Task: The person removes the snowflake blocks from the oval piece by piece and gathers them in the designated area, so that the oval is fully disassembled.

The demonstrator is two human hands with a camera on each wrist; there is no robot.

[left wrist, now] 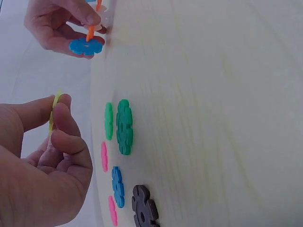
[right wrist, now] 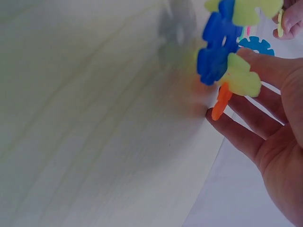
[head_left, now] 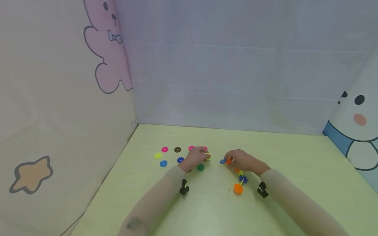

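Now pinching a thin yellow-green disc (left wrist: 53, 113) edge-on btwn thumb and forefinger of left hand (head_left: 197, 157), other fingers curling in toward the palm, hand hovering just above the pale green table (head_left: 289, 183). Gripping a chain of joined discs (head_left: 240, 178) w/ right hand (head_left: 240, 160), thumb and fingertips closing on its upper end beside a light blue disc (left wrist: 85, 46) and an orange piece (left wrist: 90, 32); chain trailing back toward the wrist, ending in an orange disc (head_left: 238, 188) resting on the table, dark blue disc (head_left: 243, 179) just ahead of it. Showing close up in right wrist view: dark blue and yellow-green pieces of the chain slotting together against the fingers (right wrist: 258, 66). Lying loose near the left hand: green disc (left wrist: 124, 126) flat on the table just beside it, blue disc (left wrist: 118, 186), brown disc (left wrist: 144, 206), pink ones further along. Sitting in a scattered row left of the hand in head view: yellow disc (head_left: 157, 155), pink disc (head_left: 164, 149), blue disc, brown disc. Hands near each other, not touching.
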